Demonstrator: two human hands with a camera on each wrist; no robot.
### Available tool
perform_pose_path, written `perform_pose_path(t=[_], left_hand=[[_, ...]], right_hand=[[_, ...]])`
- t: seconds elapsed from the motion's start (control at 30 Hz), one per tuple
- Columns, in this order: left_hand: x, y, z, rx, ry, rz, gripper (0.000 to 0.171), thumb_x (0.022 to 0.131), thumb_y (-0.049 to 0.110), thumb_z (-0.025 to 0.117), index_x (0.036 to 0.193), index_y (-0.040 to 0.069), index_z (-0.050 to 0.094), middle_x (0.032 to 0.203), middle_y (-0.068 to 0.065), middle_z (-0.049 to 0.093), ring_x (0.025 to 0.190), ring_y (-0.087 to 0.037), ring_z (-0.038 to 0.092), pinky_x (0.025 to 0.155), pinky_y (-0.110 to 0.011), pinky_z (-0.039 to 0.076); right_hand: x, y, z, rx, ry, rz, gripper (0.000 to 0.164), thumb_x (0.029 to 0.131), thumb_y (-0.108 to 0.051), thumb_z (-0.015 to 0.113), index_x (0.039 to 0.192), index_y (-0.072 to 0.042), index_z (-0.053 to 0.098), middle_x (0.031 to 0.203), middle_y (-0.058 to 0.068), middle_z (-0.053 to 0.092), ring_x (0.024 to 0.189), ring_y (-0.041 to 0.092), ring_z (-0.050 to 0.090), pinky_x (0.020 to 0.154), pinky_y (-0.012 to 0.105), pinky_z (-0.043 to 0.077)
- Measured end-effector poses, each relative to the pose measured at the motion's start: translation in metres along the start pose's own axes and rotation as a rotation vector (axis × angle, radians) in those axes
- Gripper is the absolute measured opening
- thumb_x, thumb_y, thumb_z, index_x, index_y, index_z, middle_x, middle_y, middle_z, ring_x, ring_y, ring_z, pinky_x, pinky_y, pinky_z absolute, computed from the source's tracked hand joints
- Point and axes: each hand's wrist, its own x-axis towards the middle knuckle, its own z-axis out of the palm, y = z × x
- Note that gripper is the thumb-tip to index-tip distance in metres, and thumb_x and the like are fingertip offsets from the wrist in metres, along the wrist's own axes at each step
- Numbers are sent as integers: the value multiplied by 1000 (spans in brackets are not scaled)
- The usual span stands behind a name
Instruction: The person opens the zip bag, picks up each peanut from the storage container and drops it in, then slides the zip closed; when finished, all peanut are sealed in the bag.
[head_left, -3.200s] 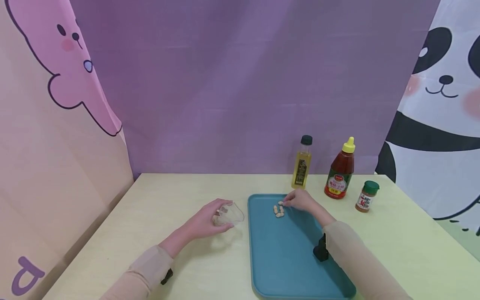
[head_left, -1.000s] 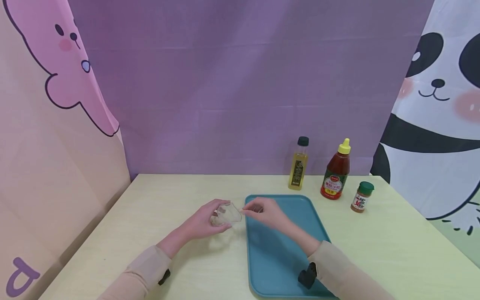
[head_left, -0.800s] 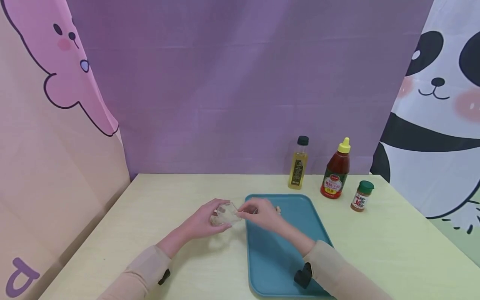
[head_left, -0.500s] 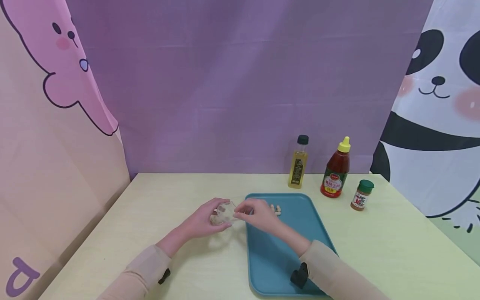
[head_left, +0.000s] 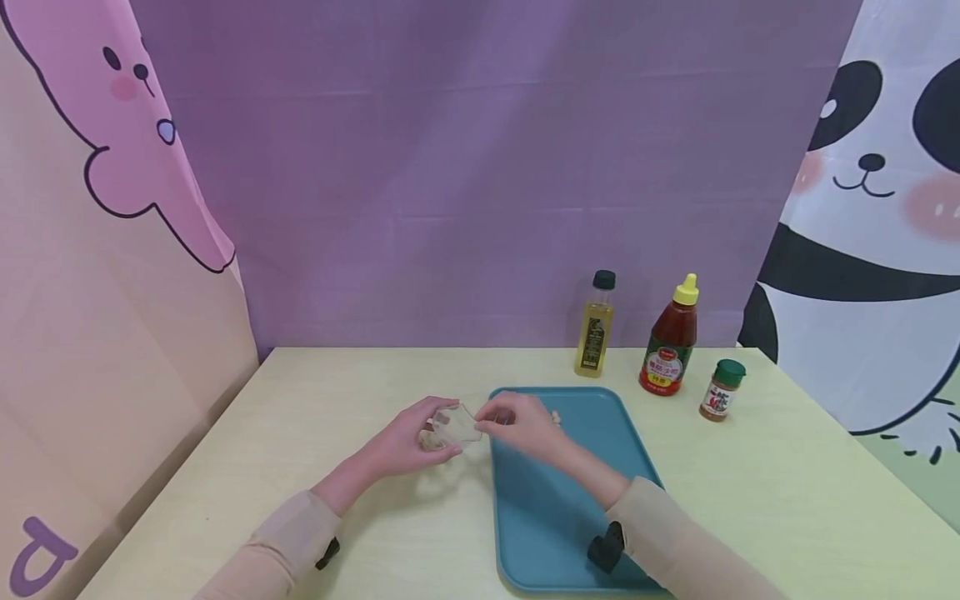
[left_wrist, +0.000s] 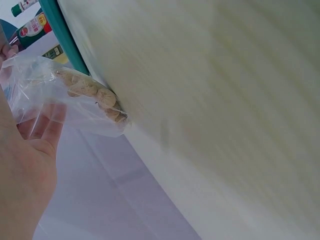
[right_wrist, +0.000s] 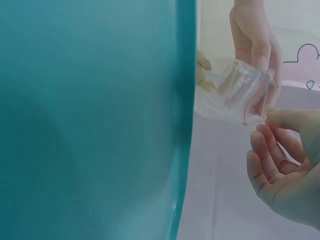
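Observation:
My left hand [head_left: 418,433] grips a clear plastic bag [head_left: 456,425] just left of the blue tray [head_left: 562,517]. In the left wrist view, several peanuts [left_wrist: 85,86] lie along the bottom of the bag. The bag's mouth faces my right hand [head_left: 521,427]. In the right wrist view the thumb and index fingertips of the right hand [right_wrist: 287,160] are close together beside the bag's edge. Between them no peanut can be seen. Peanuts [head_left: 556,417] show on the tray behind the right hand, which partly hides them.
An oil bottle [head_left: 595,329] with a dark cap stands behind the tray. To its right are a red sauce bottle [head_left: 669,342] with a yellow cap and a small green-lidded spice jar [head_left: 723,392]. The pale table [head_left: 360,375] ends at a purple curtain [head_left: 420,167].
The right hand went from the peanuts on the tray to the bag with a peanut, its fingers entered the mouth, and it has just drawn back slightly. The left hand stays almost still.

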Motion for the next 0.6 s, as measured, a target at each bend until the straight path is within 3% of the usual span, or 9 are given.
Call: perform_pose_path(t=[0.27,0.6], left_hand=[[0,1,-1,-1,-5,-11,63,84,38,69,136,10,45,129,-8,54,110,-15,55,91,-33,51],[0,1,0,15,-6,-7,62,84,34,70,136,11,45,130,-9,53,111,-15,55,92,-32,50]], right_hand=[[-1,9,-22,-18,28,42,13,86,-19,68,95,-11,71,87,-1,68,73,9,59,65,22,52],[-9,39,-45,-57,64,122,13,86,-17,67,95,-8,70,89,5,69,77,15,63,64,26,53]])
